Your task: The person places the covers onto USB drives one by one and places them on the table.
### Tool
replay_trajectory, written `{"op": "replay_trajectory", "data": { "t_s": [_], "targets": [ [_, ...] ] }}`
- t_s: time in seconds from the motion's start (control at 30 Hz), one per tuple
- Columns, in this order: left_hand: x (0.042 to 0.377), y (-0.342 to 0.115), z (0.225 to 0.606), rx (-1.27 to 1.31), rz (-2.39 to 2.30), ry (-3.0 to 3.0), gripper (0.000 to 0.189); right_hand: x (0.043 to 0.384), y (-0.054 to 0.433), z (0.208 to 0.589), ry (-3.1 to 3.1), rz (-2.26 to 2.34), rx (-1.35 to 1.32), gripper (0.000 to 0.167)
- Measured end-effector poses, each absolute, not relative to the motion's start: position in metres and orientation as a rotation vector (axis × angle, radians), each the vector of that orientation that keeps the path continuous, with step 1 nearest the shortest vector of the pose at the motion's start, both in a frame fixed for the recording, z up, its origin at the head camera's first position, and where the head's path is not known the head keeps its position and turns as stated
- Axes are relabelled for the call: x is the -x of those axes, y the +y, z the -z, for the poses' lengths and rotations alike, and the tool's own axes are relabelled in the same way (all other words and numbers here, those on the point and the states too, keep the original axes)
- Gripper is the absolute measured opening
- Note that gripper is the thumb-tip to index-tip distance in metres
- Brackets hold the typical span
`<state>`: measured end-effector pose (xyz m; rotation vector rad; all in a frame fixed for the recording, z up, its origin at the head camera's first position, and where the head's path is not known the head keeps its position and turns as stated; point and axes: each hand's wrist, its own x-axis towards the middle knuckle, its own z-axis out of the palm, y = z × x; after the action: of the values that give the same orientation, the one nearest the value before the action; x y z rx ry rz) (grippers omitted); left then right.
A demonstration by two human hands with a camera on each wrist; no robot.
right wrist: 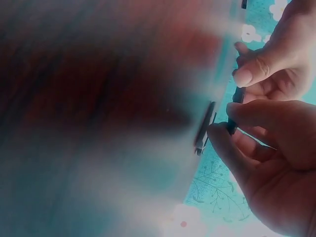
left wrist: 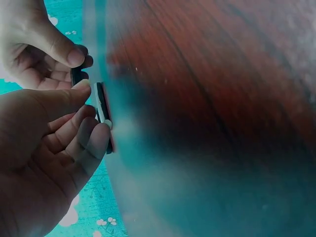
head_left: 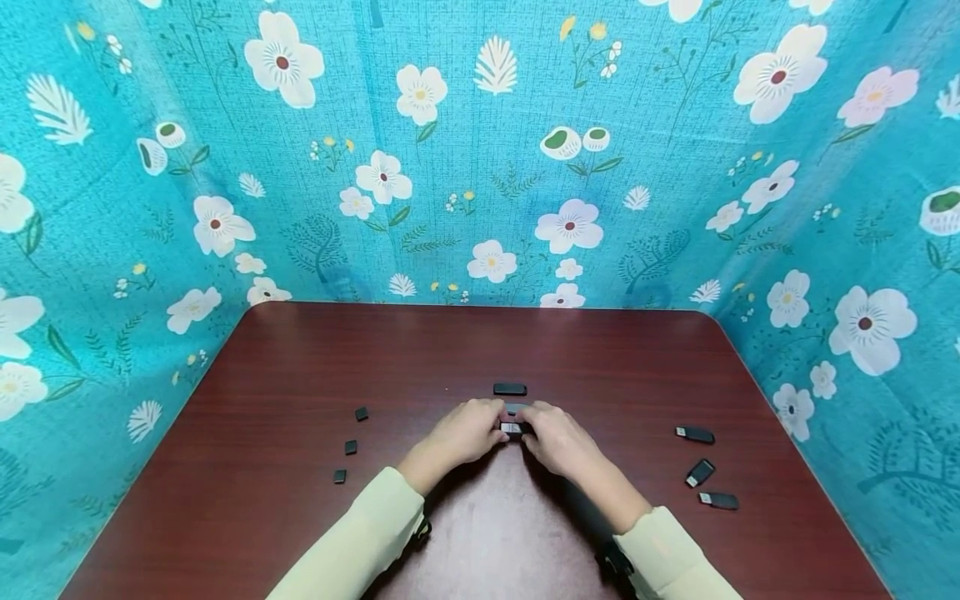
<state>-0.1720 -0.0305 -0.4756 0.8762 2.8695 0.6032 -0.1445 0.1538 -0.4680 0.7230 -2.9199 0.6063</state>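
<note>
At the table's middle, both hands hold one small USB flash drive (head_left: 511, 428) just above the surface; its upper side looks pale or silvery. My left hand (head_left: 472, 429) pinches its left end with thumb and fingers. My right hand (head_left: 558, 437) grips the other end, and the fingertips nearly meet. In the right wrist view, the drive's dark side (right wrist: 238, 96) shows between the fingers. Whether a cap sits on it is hidden. Just beyond the fingers lies a second flash drive (head_left: 516, 409), partly covered. Farther back lies a black flash drive (head_left: 510, 389).
Toward the left lie three small black caps (head_left: 351, 447) in a slanting line. On the right are three black flash drives (head_left: 700, 472) with silver connectors bare. The dark red table (head_left: 337, 358) meets a blue flowered cloth (head_left: 450, 167) at its back and sides.
</note>
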Motion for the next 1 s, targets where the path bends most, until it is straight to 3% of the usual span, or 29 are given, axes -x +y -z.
{"op": "replay_trajectory", "data": {
  "t_s": [1.0],
  "targets": [
    [0.169, -0.023, 0.481, -0.846, -0.41, 2.961, 0.014, 0.151, 0.143, 0.47, -3.077, -0.415, -0.604, 0.016]
  ]
}}
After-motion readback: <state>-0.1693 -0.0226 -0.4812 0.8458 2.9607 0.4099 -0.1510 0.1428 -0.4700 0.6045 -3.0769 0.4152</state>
